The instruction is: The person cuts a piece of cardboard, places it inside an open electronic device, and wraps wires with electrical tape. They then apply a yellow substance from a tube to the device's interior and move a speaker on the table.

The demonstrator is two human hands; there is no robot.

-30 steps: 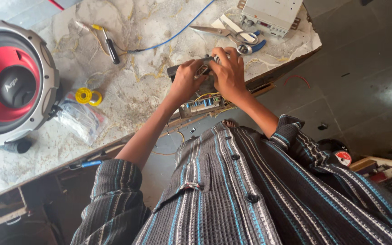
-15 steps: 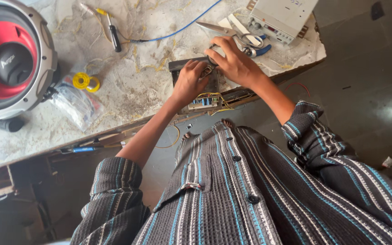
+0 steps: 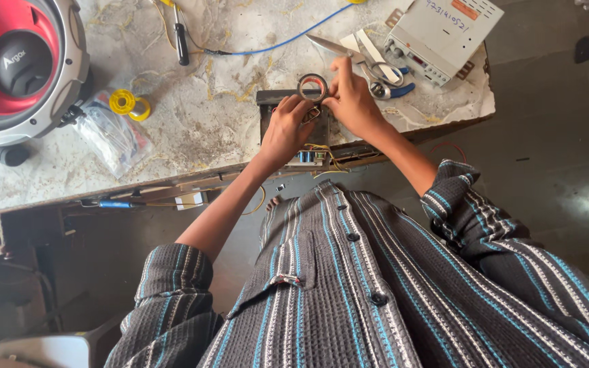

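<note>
tape ring held over dark device at near bench edge

packages and labels: clear plastic bag lying flat at left of centre, contents too small to tell. grey metal box at far right, rectangular, bearing an orange label and handwritten marks on its top face. round speaker at far left, red cone inside a silver rim, dark centre cap with pale lettering.

task item: tape ring, dark with reddish inner edge, held upright on its rim, open face toward the camera, no long axis to state. located over the far end of the dark device, which lies with its long axis running left to right and coloured wires at its near edge.

hands: left hand curled narrow, fingertips pinching the ring's lower left. right hand curled, fingers closed on the ring's right side.

surroundings: marble bench top. scissors with blue handles just beyond the right hand. yellow spool beside the bag. screwdriver and blue wire at far centre. nothing between hands and ring.
</note>
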